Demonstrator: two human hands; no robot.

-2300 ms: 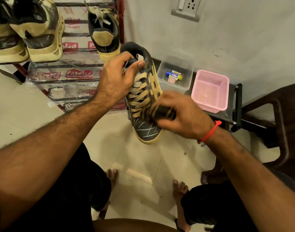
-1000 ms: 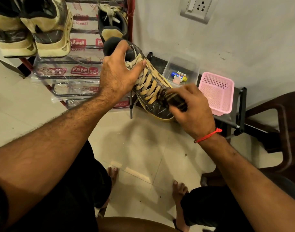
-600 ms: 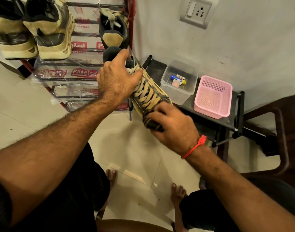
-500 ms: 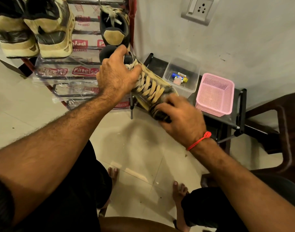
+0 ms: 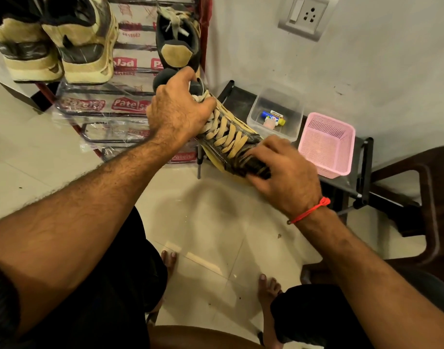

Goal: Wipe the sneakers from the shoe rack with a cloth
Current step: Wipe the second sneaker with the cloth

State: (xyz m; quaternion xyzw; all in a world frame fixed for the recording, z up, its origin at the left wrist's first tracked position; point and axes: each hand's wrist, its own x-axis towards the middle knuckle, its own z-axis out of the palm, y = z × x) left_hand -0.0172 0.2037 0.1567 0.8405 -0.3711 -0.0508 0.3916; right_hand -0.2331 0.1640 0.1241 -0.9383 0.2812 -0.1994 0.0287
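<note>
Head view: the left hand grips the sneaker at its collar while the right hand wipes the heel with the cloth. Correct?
Not quite. In the head view the right hand presses the cloth on the toe, not the heel. The left hand does grip the sneaker at its collar.

- From my remote feed: both forearms bare and hairy, no sleeves past the elbow.
- Left hand (image 5: 176, 109): no rings or bands that I can see.
- Right hand (image 5: 287, 170): thin red thread bracelet (image 5: 310, 211) knotted at the wrist.
- Dark sleeve edge (image 5: 0, 306) at the left upper arm, faintly ribbed.
- Black shorts (image 5: 120, 285) over both thighs.
- Feet bare; toes (image 5: 168, 255) visible.
</note>
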